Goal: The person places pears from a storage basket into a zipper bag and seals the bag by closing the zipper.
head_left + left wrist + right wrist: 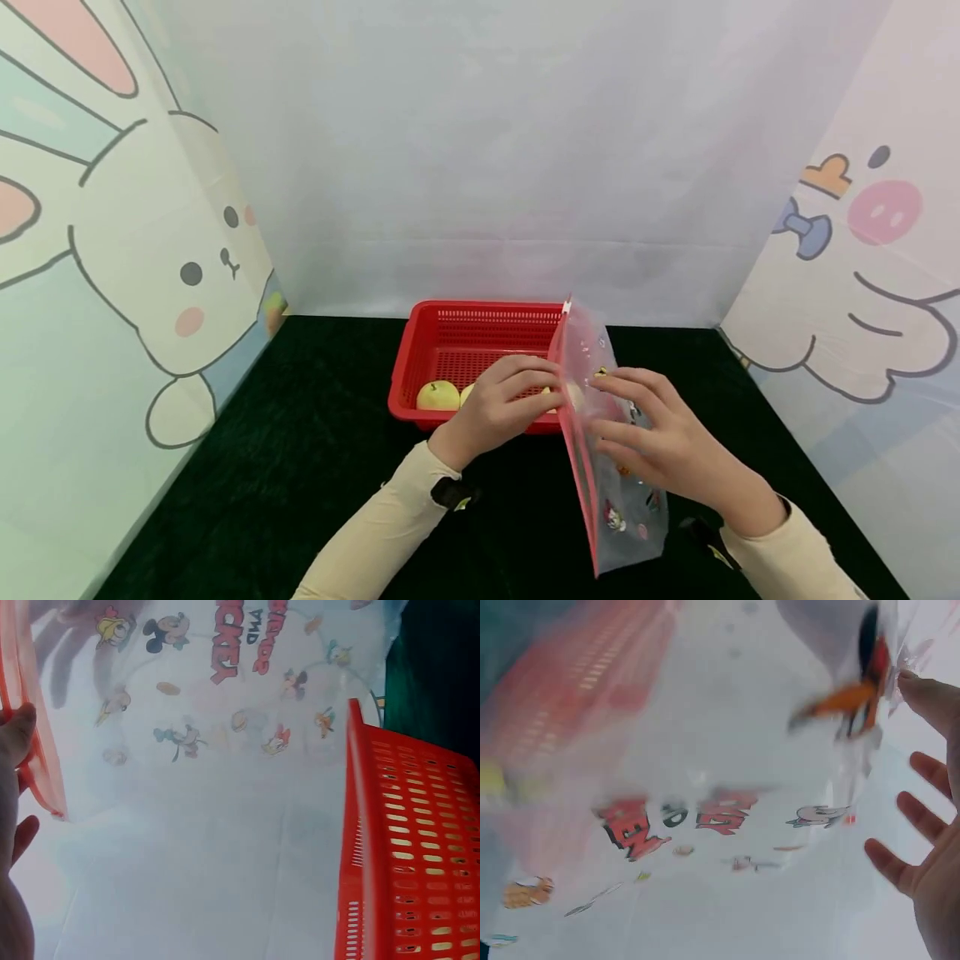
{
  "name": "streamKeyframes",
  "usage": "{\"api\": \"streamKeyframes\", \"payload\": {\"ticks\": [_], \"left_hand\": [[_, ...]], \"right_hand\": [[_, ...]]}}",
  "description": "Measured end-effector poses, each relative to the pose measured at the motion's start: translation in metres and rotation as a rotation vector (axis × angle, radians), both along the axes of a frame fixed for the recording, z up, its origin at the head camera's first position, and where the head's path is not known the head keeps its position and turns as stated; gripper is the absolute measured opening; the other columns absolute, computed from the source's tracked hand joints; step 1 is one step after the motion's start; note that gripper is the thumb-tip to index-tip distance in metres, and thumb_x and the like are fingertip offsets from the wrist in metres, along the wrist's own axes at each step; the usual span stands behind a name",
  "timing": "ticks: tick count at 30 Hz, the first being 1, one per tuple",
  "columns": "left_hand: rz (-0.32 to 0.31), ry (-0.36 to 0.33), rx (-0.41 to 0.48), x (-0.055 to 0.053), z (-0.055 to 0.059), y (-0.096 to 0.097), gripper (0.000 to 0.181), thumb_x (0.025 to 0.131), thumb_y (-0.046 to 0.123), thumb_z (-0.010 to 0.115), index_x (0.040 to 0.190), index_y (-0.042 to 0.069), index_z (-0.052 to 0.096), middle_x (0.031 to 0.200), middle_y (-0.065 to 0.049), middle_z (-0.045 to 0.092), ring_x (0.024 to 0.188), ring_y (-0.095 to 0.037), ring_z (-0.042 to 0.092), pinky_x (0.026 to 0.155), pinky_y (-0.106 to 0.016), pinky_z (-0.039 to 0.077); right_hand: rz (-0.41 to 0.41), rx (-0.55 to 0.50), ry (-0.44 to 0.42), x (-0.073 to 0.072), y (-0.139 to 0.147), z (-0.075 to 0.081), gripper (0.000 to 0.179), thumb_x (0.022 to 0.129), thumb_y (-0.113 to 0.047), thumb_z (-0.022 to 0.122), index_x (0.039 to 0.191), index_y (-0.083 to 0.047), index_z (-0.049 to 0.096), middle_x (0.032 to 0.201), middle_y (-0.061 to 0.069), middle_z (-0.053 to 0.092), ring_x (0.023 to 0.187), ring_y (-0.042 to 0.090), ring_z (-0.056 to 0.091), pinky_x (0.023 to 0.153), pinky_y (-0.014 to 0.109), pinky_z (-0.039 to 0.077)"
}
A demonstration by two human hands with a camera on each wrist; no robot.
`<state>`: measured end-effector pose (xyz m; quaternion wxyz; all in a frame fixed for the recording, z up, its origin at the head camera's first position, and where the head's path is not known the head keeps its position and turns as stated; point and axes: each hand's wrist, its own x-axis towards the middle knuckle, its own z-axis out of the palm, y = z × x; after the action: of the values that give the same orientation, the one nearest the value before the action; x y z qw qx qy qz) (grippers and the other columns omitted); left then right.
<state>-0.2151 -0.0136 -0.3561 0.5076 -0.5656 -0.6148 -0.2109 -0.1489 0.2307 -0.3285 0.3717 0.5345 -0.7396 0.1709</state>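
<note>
A clear zip bag (626,533) with a pink zipper edge and printed cartoon figures hangs upright over the dark table, in front of the right part of a red basket (427,325). My left hand (498,404) pinches the bag's pink edge; in the left wrist view its thumb (21,731) lies on that edge. On the other side, my right hand (660,437) is spread against the bag's printed face, fingers fairly straight. Pale yellow apples, one of them plainly visible (438,396), lie in the basket, some partly hidden behind my left hand and the bag.
Dark green cloth (300,467) covers the table. A pale curtain (487,150) hangs behind it, and cartoon-printed panels with a rabbit (165,250) and a pig snout (885,212) stand at left and right.
</note>
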Motion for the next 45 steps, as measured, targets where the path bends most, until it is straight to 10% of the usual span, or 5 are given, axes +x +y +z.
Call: {"api": "streamKeyframes", "payload": {"ticks": [17,31,45], "left_hand": [[-0.048,-0.004,-0.049,0.002,0.019,-0.019,0.024,0.082,0.019,0.082,0.102,0.008,0.074,0.106,-0.006,0.074,0.106,-0.021,0.066,0.097,-0.032,0.049],[0.067,0.007,-0.259,-0.01,0.049,-0.056,0.025,0.082,0.012,0.081,0.106,0.014,0.074,0.105,-0.003,0.073,0.11,-0.023,0.06,0.101,-0.035,0.046],[0.165,-0.072,-0.352,-0.014,0.047,-0.075,0.025,0.08,0.03,0.083,0.1,0.019,0.073,0.11,-0.001,0.072,0.115,-0.023,0.056,0.107,-0.034,0.04]], "right_hand": [[0.19,0.168,0.176,-0.009,-0.025,0.026,0.019,0.102,-0.031,0.052,0.103,-0.015,0.062,0.121,0.017,0.064,0.115,0.035,0.055,0.116,0.049,0.023],[0.107,0.253,0.178,-0.027,-0.003,0.052,0.021,0.104,-0.019,0.042,0.098,-0.012,0.06,0.095,0.009,0.067,0.093,0.028,0.066,0.116,0.048,0.024],[0.043,0.263,0.211,-0.043,0.017,0.068,0.028,0.107,-0.021,0.038,0.095,-0.009,0.06,0.087,0.008,0.059,0.082,0.027,0.06,0.117,0.047,0.021]]}}
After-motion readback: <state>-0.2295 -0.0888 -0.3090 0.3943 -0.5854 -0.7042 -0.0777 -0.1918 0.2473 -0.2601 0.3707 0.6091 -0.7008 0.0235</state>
